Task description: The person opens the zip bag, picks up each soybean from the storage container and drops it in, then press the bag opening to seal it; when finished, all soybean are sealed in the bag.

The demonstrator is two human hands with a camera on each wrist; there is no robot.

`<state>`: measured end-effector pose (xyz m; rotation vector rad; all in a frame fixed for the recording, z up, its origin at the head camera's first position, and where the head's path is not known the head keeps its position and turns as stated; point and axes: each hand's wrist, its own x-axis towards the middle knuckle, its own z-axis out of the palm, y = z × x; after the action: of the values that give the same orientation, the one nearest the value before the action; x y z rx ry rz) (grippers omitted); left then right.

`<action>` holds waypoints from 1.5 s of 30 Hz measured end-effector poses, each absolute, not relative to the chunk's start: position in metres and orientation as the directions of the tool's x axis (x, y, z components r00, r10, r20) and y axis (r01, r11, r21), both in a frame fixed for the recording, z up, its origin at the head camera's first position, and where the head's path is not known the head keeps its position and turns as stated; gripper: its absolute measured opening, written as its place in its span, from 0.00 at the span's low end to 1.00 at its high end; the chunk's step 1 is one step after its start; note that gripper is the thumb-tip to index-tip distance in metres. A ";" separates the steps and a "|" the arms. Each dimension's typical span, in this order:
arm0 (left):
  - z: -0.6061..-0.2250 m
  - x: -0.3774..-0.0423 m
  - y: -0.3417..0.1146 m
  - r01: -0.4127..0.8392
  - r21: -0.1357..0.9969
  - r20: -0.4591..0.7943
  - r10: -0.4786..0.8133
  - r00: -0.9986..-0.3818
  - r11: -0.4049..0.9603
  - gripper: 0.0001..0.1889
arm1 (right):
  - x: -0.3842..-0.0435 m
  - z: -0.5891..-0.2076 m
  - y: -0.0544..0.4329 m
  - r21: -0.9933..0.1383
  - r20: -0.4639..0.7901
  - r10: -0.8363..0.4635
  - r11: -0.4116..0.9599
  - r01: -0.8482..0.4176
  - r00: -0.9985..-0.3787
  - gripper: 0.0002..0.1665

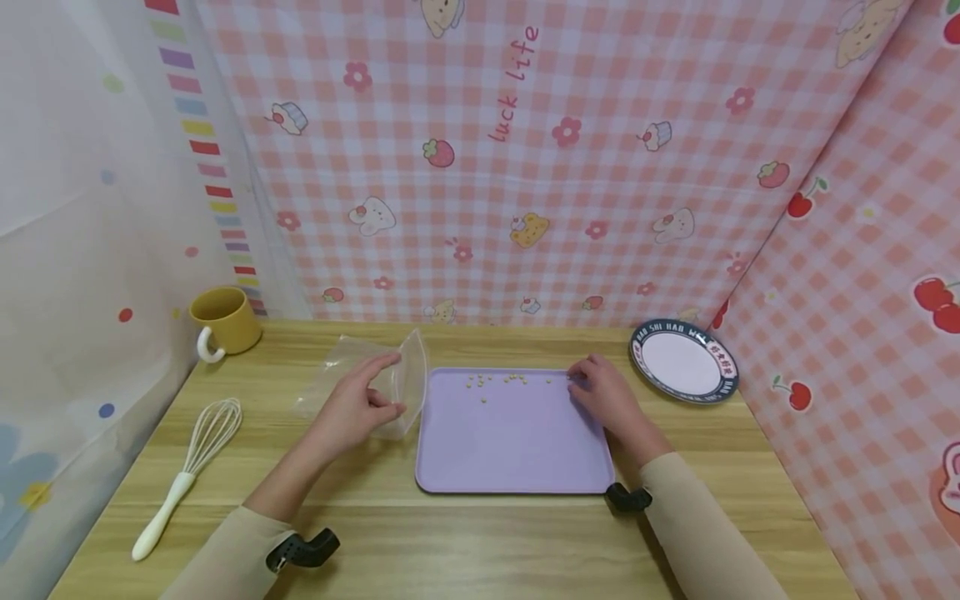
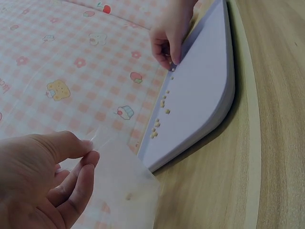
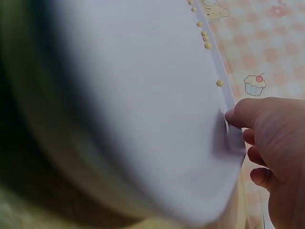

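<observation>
Currently, the table [image 1: 525, 533] bears a purple tray [image 1: 517, 442], a clear bag [image 1: 409, 379] just left of it; the left hand [image 1: 356, 402] pinches the bag's edge, the right hand [image 1: 606, 398] the tray's far rim; a jolt there could spill the small yellow beans [image 3: 206, 38].
</observation>
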<state>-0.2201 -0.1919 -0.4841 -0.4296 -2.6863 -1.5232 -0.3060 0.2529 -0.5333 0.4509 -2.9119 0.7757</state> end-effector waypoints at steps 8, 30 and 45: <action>-0.484 -0.220 -0.192 0.246 0.840 0.154 0.223 -0.963 0.483 0.43 | -0.309 -0.533 0.253 -0.460 0.156 -0.262 0.834 -0.305 -0.952 0.10; -0.484 -0.221 -0.193 0.244 0.838 0.151 0.223 -0.963 0.487 0.43 | -0.310 -0.531 0.254 -0.470 0.103 -0.276 0.833 -0.292 -0.955 0.05; -0.484 -0.220 -0.193 0.251 0.843 0.162 0.220 -0.962 0.476 0.42 | -0.290 -0.512 0.225 -0.461 0.373 -0.455 0.665 -0.587 -0.809 0.05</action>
<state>-0.2201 -0.1929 -0.4839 -0.4263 -2.6713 -1.5345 -0.2900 0.2253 -0.5118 0.8437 -2.6560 0.8529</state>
